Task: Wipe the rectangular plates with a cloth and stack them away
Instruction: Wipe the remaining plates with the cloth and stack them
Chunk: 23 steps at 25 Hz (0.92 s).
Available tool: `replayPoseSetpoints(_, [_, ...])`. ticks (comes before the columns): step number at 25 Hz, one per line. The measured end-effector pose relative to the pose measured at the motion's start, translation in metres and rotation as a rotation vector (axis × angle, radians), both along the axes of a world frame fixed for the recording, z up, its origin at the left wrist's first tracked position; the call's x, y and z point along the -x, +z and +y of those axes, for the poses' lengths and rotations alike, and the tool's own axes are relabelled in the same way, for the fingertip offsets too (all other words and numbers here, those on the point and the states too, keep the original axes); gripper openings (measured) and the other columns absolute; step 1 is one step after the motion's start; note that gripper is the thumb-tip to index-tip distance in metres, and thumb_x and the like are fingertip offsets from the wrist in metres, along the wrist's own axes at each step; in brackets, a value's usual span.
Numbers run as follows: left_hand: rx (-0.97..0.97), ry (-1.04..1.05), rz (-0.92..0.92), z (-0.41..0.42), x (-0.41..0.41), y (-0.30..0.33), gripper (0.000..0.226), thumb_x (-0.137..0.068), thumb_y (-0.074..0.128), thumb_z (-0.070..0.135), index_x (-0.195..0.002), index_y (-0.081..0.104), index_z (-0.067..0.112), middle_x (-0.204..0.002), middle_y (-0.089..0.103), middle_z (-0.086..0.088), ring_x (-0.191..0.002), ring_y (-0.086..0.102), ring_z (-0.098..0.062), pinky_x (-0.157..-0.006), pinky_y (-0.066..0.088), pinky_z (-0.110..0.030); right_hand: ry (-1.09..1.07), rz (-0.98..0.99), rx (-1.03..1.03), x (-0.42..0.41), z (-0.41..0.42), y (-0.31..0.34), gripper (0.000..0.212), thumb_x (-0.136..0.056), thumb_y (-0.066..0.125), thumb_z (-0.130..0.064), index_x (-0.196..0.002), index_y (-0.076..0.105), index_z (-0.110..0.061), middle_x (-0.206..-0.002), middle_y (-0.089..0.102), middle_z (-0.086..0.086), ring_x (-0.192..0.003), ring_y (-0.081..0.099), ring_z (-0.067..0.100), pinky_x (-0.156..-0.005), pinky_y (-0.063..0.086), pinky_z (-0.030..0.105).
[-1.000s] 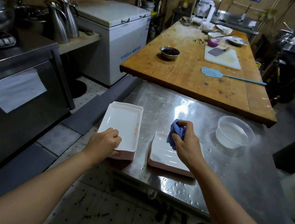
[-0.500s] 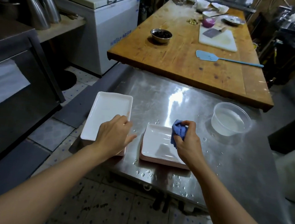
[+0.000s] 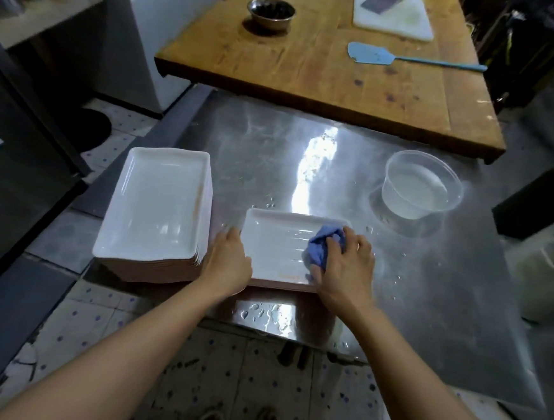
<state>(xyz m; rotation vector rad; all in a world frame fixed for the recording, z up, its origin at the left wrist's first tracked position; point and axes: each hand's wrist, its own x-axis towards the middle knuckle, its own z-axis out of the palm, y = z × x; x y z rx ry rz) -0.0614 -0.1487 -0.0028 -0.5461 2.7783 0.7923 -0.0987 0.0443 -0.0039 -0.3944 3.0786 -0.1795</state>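
Right hand (image 3: 344,268) grips a bunched blue cloth (image 3: 324,248) and presses it onto the right part of a white rectangular plate (image 3: 276,246), the top one of a low stack near the front edge of the steel table (image 3: 427,304). Left hand (image 3: 228,260) rests at the left edge of that plate, fingers curled over its rim, holding it. Just beside this hand, to the left, stands a taller stack of plates (image 3: 156,207), white on top, at the table's left corner. Water drops lie on the steel around the plates. Farther right and back sits a clear plastic tub (image 3: 421,184) with water. Beyond it, a wooden table (image 3: 313,70) carries a small metal bowl (image 3: 271,12), a blue spatula (image 3: 397,57) and a white cutting board (image 3: 393,15).
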Motion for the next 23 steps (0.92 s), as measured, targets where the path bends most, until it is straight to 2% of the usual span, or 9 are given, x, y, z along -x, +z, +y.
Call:
replayPoseSetpoints(3, [-0.084,0.059,0.026,-0.002,0.002,-0.01,0.056,-0.083,0.044,-0.003,-0.137,0.038,0.01,-0.137,0.04,-0.018,-0.124,0.04,-0.033,-0.098,0.035,-0.034,0.051,-0.032,-0.083,0.0,-0.002,-0.005,0.035,-0.09,0.046,-0.02,-0.122,0.051,-0.006,-0.136,0.038,0.014,-0.118,0.035,0.031,-0.09,0.03,0.033])
replayPoseSetpoints(5, [-0.153,0.1,0.028,-0.005,0.002,-0.014,0.057,-0.081,0.044,-0.004,-0.135,0.042,0.015,-0.124,0.048,-0.018,-0.112,0.047,-0.032,-0.088,0.038,-0.031,0.041,-0.066,-0.135,0.013,-0.004,-0.006,0.037,-0.092,0.043,-0.016,-0.127,0.048,-0.004,-0.137,0.037,0.016,-0.12,0.036,0.031,-0.09,0.035,0.031])
replayPoseSetpoints(9, [-0.253,0.142,0.059,-0.007,0.001,-0.02,0.06,-0.08,0.046,-0.006,-0.134,0.047,0.021,-0.11,0.049,-0.011,-0.099,0.052,-0.027,-0.084,0.041,-0.028,-0.028,-0.051,-0.136,0.042,-0.008,-0.005,0.036,-0.095,0.037,-0.011,-0.129,0.045,-0.004,-0.138,0.034,0.016,-0.122,0.035,0.031,-0.091,0.034,0.03])
replayPoseSetpoints(12, [-0.324,0.168,0.093,-0.007,-0.001,-0.02,0.064,-0.081,0.046,-0.009,-0.134,0.048,0.026,-0.104,0.043,-0.004,-0.089,0.05,-0.02,-0.08,0.036,-0.019,-0.02,-0.039,0.029,0.042,-0.023,-0.015,0.033,-0.094,0.033,-0.006,-0.124,0.047,-0.002,-0.134,0.037,0.018,-0.118,0.037,0.03,-0.091,0.033,0.033])
replayPoseSetpoints(16, [-0.365,0.184,0.103,-0.01,-0.001,-0.021,0.065,-0.082,0.049,-0.008,-0.136,0.046,0.028,-0.104,0.044,-0.006,-0.091,0.052,-0.023,-0.084,0.04,-0.02,0.103,-0.028,0.258,0.038,-0.061,-0.022,0.028,-0.095,0.038,-0.007,-0.116,0.056,0.0,-0.132,0.042,0.013,-0.116,0.039,0.027,-0.084,0.037,0.031])
replayPoseSetpoints(18, [-0.377,0.204,0.113,-0.011,-0.001,-0.022,0.064,-0.082,0.049,-0.008,-0.134,0.048,0.029,-0.101,0.045,-0.007,-0.084,0.052,-0.022,-0.076,0.038,-0.019,0.169,-0.043,0.319,0.037,-0.08,-0.024,0.029,-0.094,0.04,-0.005,-0.116,0.058,-0.001,-0.129,0.045,0.014,-0.114,0.041,0.028,-0.086,0.039,0.035])
replayPoseSetpoints(20, [-0.374,0.21,0.129,-0.009,-0.002,-0.023,0.058,-0.081,0.05,-0.008,-0.129,0.054,0.024,-0.098,0.047,-0.01,-0.08,0.053,-0.026,-0.071,0.038,-0.021,0.222,-0.069,0.378,0.035,-0.094,-0.024,0.027,-0.091,0.043,0.0,-0.112,0.06,0.0,-0.123,0.048,0.015,-0.111,0.043,0.03,-0.087,0.04,0.037])
replayPoseSetpoints(23, [-0.408,0.223,0.15,-0.011,-0.003,-0.023,0.044,-0.079,0.053,-0.009,-0.116,0.059,0.014,-0.087,0.046,-0.009,-0.079,0.051,-0.032,-0.075,0.045,-0.031,0.321,-0.102,0.451,0.033,-0.103,-0.021,0.027,-0.082,0.047,0.002,-0.102,0.066,0.002,-0.115,0.056,0.016,-0.106,0.049,0.032,-0.08,0.039,0.031])
